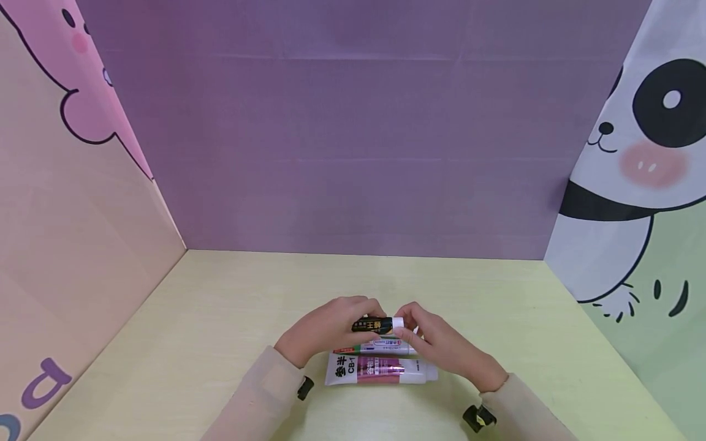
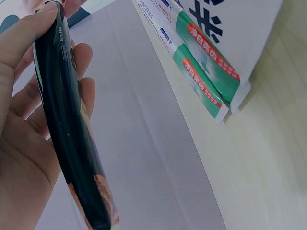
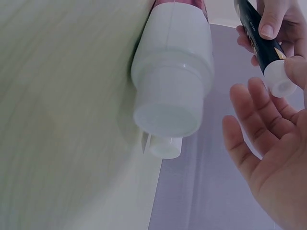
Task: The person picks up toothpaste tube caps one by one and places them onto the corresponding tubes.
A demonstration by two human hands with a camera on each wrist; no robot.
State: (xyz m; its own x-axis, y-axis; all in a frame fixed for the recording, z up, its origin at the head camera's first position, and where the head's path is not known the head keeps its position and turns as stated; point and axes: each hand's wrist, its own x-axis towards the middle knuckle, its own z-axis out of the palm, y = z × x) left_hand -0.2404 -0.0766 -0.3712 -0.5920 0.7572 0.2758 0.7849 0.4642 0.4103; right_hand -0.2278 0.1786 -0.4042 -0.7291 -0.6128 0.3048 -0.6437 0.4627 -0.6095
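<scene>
My left hand [image 1: 336, 324] grips a black tube [image 1: 371, 325] by its body, thumb on one side and fingers on the other. In the left wrist view, the flat tail of the black tube [image 2: 72, 143] points toward the camera. At its other end my right hand [image 1: 441, 343] pinches the white cap [image 3: 278, 79] between thumb and index finger, the other fingers spread. Just in front of the hands lie white-and-green toothpaste tubes [image 2: 201, 72] with red labels. Nearest the person is a larger pink-and-white tube [image 1: 380, 370], its broad white cap [image 3: 168, 100] close to the right wrist camera.
The pale wooden table [image 1: 220, 306] meets a purple back wall [image 1: 353, 153]. A pink-patterned panel [image 1: 83, 214] stands on the left and a panda-patterned panel [image 1: 634, 245] on the right. Black straps [image 1: 478, 418] sit at both sleeve cuffs.
</scene>
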